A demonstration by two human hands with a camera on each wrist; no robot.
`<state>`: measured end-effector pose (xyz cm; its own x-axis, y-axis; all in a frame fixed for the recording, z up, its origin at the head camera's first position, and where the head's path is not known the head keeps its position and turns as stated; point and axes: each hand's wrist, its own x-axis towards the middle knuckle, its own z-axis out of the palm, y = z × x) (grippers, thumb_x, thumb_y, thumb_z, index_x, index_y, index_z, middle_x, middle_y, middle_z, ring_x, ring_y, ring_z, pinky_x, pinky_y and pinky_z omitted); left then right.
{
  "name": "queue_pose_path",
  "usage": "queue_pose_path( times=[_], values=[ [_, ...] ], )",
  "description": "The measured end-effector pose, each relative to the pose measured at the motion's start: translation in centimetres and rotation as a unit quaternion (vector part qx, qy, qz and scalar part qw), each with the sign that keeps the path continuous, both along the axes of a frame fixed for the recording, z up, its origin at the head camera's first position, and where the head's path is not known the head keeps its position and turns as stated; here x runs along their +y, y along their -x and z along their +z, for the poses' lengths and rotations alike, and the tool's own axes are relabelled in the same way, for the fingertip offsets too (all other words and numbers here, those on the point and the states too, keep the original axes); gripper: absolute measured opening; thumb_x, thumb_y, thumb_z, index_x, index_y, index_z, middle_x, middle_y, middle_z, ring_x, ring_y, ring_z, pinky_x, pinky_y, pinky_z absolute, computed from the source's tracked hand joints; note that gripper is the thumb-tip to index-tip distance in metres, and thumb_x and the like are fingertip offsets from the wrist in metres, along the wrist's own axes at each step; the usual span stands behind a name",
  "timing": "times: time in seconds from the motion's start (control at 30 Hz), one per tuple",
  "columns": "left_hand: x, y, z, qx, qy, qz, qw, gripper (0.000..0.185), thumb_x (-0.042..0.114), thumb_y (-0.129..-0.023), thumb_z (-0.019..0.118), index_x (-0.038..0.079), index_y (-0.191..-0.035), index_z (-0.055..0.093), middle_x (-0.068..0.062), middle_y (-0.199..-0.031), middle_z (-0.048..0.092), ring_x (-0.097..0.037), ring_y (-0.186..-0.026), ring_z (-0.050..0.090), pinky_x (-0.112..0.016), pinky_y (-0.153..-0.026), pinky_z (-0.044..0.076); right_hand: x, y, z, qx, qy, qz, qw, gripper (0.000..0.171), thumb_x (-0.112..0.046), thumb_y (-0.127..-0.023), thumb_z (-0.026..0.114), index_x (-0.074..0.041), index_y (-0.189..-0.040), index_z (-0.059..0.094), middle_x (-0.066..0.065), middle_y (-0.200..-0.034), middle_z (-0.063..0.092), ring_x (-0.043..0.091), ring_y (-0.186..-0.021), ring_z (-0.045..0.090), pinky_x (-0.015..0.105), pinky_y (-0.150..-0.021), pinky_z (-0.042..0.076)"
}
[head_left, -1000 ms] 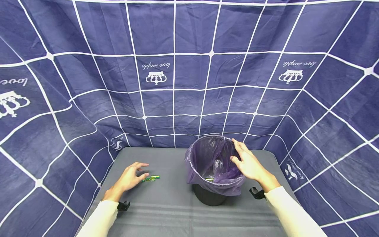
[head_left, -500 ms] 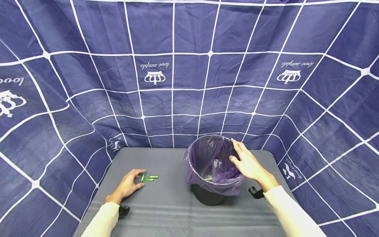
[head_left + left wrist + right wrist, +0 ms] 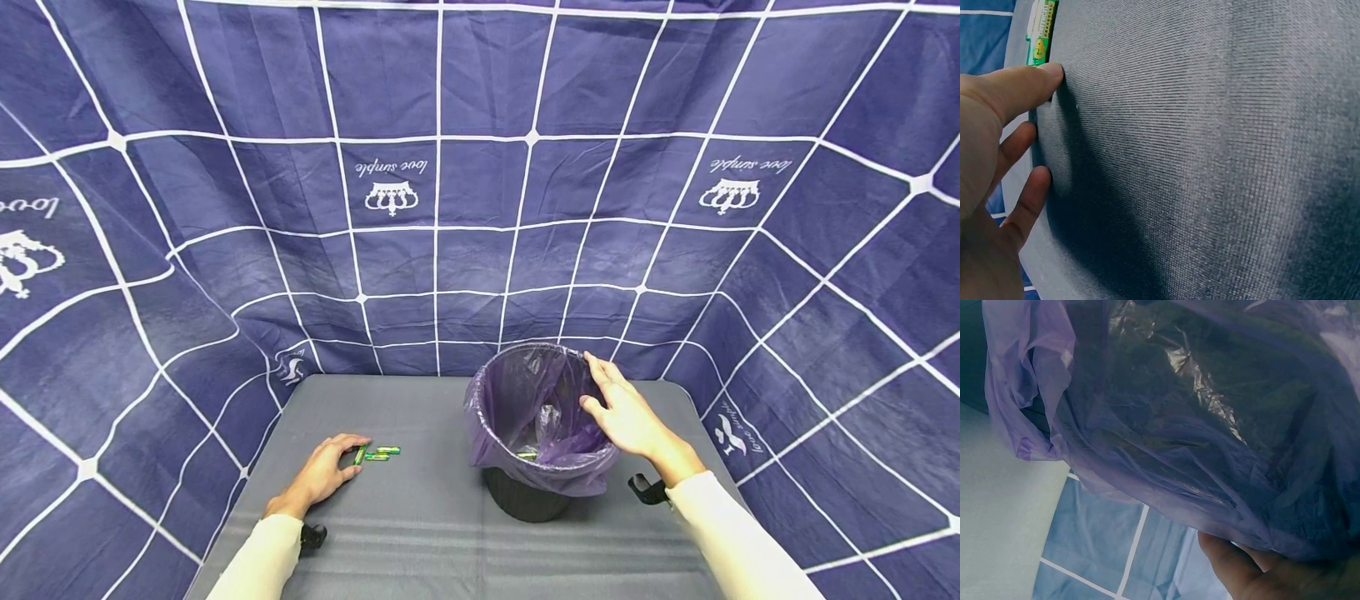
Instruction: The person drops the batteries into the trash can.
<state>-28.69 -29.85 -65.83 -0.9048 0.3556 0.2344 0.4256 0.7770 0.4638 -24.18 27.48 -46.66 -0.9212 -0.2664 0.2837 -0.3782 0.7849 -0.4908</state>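
Observation:
A trash bin point(image 3: 528, 503) with a purple plastic liner point(image 3: 487, 429) stands right of centre on the table. The right hand point(image 3: 630, 417) rests at the right side of its rim, fingers fairly straight and thumb spread. In the right wrist view, fingertips point(image 3: 1225, 559) touch the edge of the liner. On the left, the left hand point(image 3: 318, 475) lies low over the table, thumb and index finger around a green battery point(image 3: 361, 455). Whether they pinch it is unclear. Two more green batteries point(image 3: 382, 454) lie just to the right. A thumb partly hides a battery point(image 3: 1041, 34) in the left wrist view.
A grey cloth point(image 3: 420, 533) covers the table. Inside the bin, a green battery point(image 3: 527, 456) lies on the liner near the front. A blue curtain with white lines point(image 3: 480, 183) rises behind the table and along both sides.
The left hand has drawn back slightly to the left, uncovering an upright-lying battery now between thumb and index finger. Its index finger has come down closer to it. The right hand stays at the rim.

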Motion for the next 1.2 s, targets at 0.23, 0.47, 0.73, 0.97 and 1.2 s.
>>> queue_pose_path(
  times=[0.23, 0.47, 0.73, 0.97, 1.2],
  values=[
    [-0.09, -0.14, 0.07, 0.003, -0.003, 0.003, 1.0000, 0.047, 0.004, -0.092, 0.096, 0.008, -0.138, 0.082, -0.012, -0.139, 0.083, -0.044, -0.128, 0.076, -0.062, -0.111, 0.059, 0.02, -0.02, -0.06, 0.005, 0.000, 0.002, 1.000, 0.077, -0.017, -0.113, 0.062, 0.007, -0.179, 0.032, 0.034, -0.175, 0.047, 0.056, -0.162, 0.052, 0.074, -0.134, 0.041],
    [-0.03, -0.14, -0.09, 0.011, -0.009, 0.007, 0.9999, 0.048, 0.003, -0.090, 0.097, 0.008, -0.136, 0.084, -0.011, -0.135, 0.084, -0.041, -0.123, 0.078, -0.060, -0.108, 0.061, 0.00, -0.05, 0.00, 0.011, -0.001, 0.004, 1.000, 0.077, -0.018, -0.112, 0.062, 0.007, -0.179, 0.033, 0.034, -0.174, 0.048, 0.057, -0.160, 0.054, 0.074, -0.132, 0.043],
    [-0.29, -0.17, -0.53, 0.007, -0.023, 0.023, 0.9994, 0.049, 0.004, -0.088, 0.099, 0.010, -0.135, 0.084, -0.008, -0.130, 0.085, -0.038, -0.120, 0.080, -0.058, -0.107, 0.062, 0.05, -0.02, -0.09, 0.009, -0.001, 0.003, 1.000, 0.077, -0.018, -0.112, 0.062, 0.007, -0.179, 0.033, 0.034, -0.175, 0.048, 0.057, -0.161, 0.053, 0.075, -0.132, 0.043],
    [-0.20, -0.14, -0.76, 0.003, -0.049, 0.047, 0.9977, 0.050, 0.006, -0.086, 0.102, 0.009, -0.134, 0.085, -0.011, -0.125, 0.086, -0.034, -0.110, 0.082, -0.047, -0.100, 0.064, 0.14, 0.01, -0.33, 0.009, -0.001, 0.003, 1.000, 0.076, -0.018, -0.112, 0.063, 0.008, -0.178, 0.034, 0.034, -0.174, 0.048, 0.057, -0.162, 0.052, 0.075, -0.132, 0.043],
    [0.14, -0.07, -0.05, -0.034, -0.070, 0.088, 0.9931, 0.053, 0.010, -0.087, 0.103, 0.007, -0.136, 0.084, -0.009, -0.122, 0.085, -0.033, -0.110, 0.082, -0.046, -0.102, 0.064, 0.13, 0.01, -0.24, 0.010, 0.000, 0.001, 1.000, 0.076, -0.019, -0.112, 0.062, 0.008, -0.178, 0.034, 0.033, -0.175, 0.048, 0.056, -0.162, 0.052, 0.074, -0.133, 0.043]
  ],
)
